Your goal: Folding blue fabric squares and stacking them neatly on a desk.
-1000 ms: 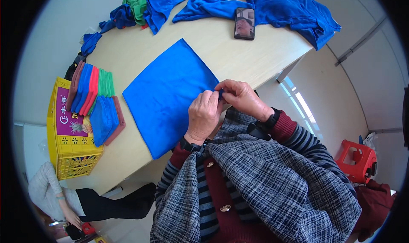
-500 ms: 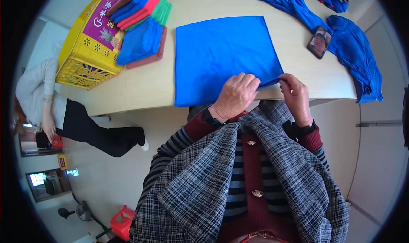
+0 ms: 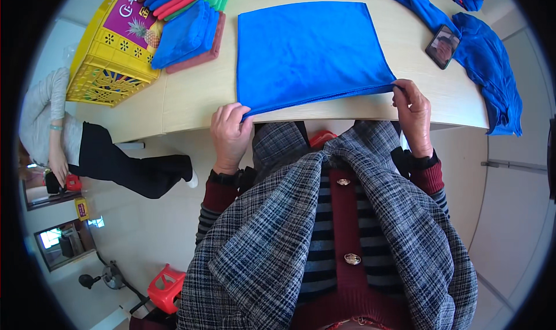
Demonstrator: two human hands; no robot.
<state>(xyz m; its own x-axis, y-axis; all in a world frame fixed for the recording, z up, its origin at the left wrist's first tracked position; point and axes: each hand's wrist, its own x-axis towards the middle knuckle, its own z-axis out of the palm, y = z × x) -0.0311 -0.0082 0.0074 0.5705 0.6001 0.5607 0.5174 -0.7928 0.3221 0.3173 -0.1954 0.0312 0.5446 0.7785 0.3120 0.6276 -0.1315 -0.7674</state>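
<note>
A blue cloth towel (image 3: 310, 52) lies spread flat on the table in front of me, its near edge showing more than one layer. My left hand (image 3: 230, 130) pinches the towel's near left corner, thumb and fingers closed on it. At the near right corner, my right hand (image 3: 412, 104) pinches the towel in the same way. Between the two hands the near edge runs fairly straight along the table's front.
Folded towels (image 3: 188, 35) in blue, red, green and brown are stacked at the left, beside a yellow crate (image 3: 104, 69). A phone (image 3: 443, 46) and crumpled blue cloths (image 3: 489, 69) lie at the right. Another person (image 3: 58, 127) is at the far left; a red stool (image 3: 166, 288) stands below.
My left hand has moved left along the near edge, from near the right corner to the left corner. My right hand keeps its corner. The view has shifted slightly.
</note>
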